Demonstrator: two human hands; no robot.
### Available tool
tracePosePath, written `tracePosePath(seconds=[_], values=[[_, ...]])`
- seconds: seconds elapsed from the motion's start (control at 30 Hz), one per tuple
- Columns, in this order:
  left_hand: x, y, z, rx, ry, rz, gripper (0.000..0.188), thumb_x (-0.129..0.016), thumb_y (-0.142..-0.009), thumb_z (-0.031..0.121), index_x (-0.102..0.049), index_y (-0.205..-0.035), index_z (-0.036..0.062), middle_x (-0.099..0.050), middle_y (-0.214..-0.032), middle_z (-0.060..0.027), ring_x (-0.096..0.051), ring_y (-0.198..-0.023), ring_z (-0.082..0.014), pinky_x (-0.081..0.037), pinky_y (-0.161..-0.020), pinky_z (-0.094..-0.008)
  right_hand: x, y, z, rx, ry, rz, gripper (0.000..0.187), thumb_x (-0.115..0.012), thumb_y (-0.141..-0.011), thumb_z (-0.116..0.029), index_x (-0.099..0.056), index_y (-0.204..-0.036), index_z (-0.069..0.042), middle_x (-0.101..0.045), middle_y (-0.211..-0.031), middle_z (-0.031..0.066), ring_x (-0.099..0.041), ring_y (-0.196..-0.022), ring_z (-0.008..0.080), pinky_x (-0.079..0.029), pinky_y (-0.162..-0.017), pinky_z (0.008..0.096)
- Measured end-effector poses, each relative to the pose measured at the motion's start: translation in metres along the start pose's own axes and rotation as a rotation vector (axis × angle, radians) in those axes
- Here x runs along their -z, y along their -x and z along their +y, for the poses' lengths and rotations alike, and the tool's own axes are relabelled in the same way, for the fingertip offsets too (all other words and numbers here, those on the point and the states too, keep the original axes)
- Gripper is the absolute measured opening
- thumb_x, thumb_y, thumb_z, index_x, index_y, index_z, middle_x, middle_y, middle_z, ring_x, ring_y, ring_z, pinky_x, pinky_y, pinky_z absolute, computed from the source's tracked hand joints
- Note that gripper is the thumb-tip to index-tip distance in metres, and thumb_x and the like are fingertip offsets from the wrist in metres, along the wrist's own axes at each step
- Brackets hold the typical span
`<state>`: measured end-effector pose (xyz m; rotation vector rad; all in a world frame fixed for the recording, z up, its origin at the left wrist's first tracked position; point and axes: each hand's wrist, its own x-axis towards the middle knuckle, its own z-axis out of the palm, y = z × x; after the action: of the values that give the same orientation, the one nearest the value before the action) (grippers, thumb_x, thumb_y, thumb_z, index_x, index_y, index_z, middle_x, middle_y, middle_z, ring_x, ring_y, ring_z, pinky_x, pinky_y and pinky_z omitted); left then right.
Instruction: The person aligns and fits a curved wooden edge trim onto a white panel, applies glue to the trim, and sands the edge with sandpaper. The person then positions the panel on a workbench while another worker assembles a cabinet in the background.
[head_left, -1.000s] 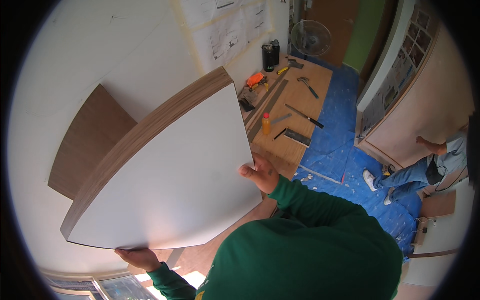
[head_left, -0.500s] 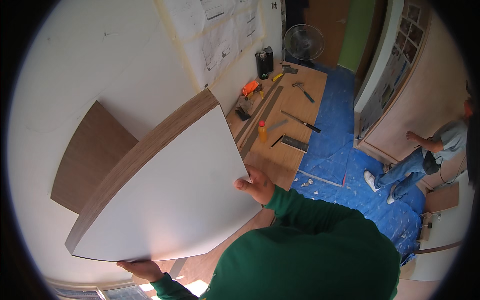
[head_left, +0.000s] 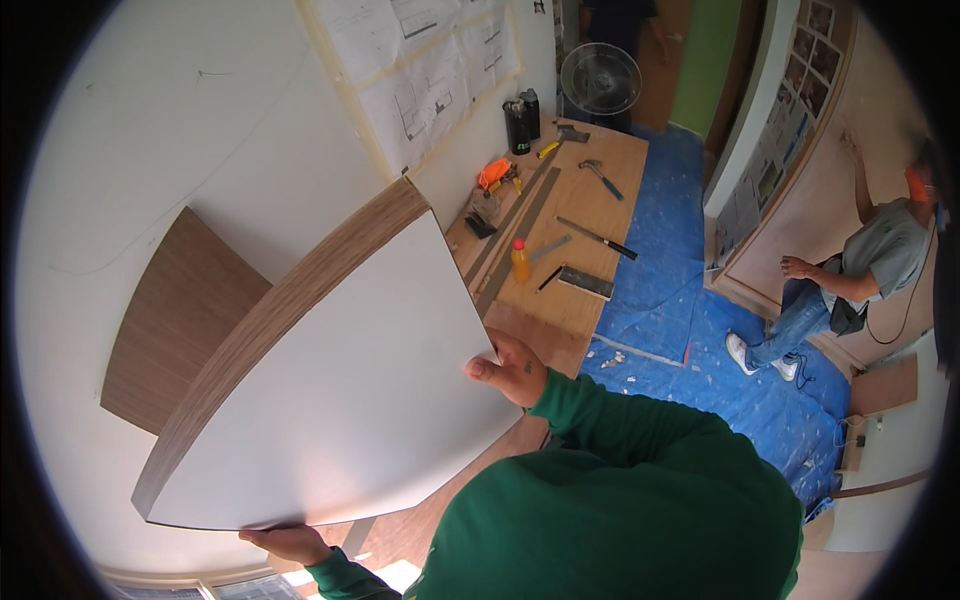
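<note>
Both my hands hold a thick curved-edge panel (head_left: 340, 390) with a white face and a wood-grain edge, tilted up in front of the wall. My left hand (head_left: 290, 544) is under its lower edge, fingers mostly hidden beneath. My right hand (head_left: 515, 370) grips the right edge, thumb over the white face and the other fingers behind it. Beyond the panel, a brown wood-grain piece (head_left: 180, 320) with a curved edge sits against the white wall, partly covered by the panel.
A wooden worktable (head_left: 600, 150) carries a hammer (head_left: 602, 180), an orange bottle (head_left: 520, 260), a dark-handled tool (head_left: 598, 238), a sanding block (head_left: 586, 282) and dark bottles (head_left: 517, 126). Blue sheeting (head_left: 660, 300) covers the floor. A fan (head_left: 601, 78) stands behind; a person in grey (head_left: 885, 250) is at right.
My grip on the panel stays the same, and the panel has barely shifted. The person at right has changed posture, with one arm now raised to the wall. Another person now shows behind the fan.
</note>
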<state>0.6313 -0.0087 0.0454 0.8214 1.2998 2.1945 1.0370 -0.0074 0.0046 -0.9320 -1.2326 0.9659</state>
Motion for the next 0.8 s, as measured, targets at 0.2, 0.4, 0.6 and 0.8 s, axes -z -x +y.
tracePosePath(seconds=[0.2, 0.4, 0.6, 0.8], values=[[-0.0022, 0.0003, 0.0018, -0.029, 0.007, -0.014, 0.067, -0.026, -0.11, 0.053, -0.043, -0.146, -0.0009, -0.044, -0.15, -0.0174, -0.043, -0.138, -0.0299, -0.034, -0.117, -0.0458, -0.0016, -0.0005, -0.0025, -0.015, -0.029, 0.003, 0.041, -0.073, -0.097, -0.034, -0.06, -0.12, -0.001, -0.065, -0.101, 0.0053, -0.06, -0.096, 0.0111, -0.052, -0.09, 0.0294], [-0.0001, -0.0018, 0.0011, -0.039, -0.015, -0.014, 0.068, -0.021, -0.111, 0.052, -0.043, -0.148, -0.0013, -0.046, -0.149, -0.0167, -0.045, -0.136, -0.0273, -0.035, -0.116, -0.0435, -0.0018, 0.0009, -0.0037, -0.05, -0.048, -0.001, 0.042, -0.073, -0.097, -0.035, -0.061, -0.119, -0.002, -0.065, -0.102, 0.0049, -0.06, -0.097, 0.0115, -0.051, -0.09, 0.0297], [-0.0034, 0.0024, 0.0033, -0.025, 0.01, -0.007, 0.067, -0.023, -0.111, 0.05, -0.045, -0.145, -0.0024, -0.047, -0.146, -0.0169, -0.047, -0.133, -0.0269, -0.036, -0.115, -0.0437, -0.0016, -0.0006, 0.0014, -0.004, -0.036, 0.004, 0.041, -0.073, -0.097, -0.035, -0.061, -0.119, -0.002, -0.064, -0.101, 0.0044, -0.06, -0.096, 0.0112, -0.05, -0.09, 0.0296], [-0.0058, 0.0011, 0.0053, -0.013, 0.009, -0.009, 0.068, -0.027, -0.11, 0.051, -0.042, -0.148, -0.0025, -0.045, -0.149, -0.0178, -0.045, -0.136, -0.0288, -0.036, -0.115, -0.0445, -0.0012, 0.0015, -0.0017, -0.058, -0.087, 0.0, 0.04, -0.072, -0.098, -0.034, -0.061, -0.118, -0.002, -0.063, -0.1, 0.0042, -0.059, -0.096, 0.0113, -0.05, -0.09, 0.0293]])
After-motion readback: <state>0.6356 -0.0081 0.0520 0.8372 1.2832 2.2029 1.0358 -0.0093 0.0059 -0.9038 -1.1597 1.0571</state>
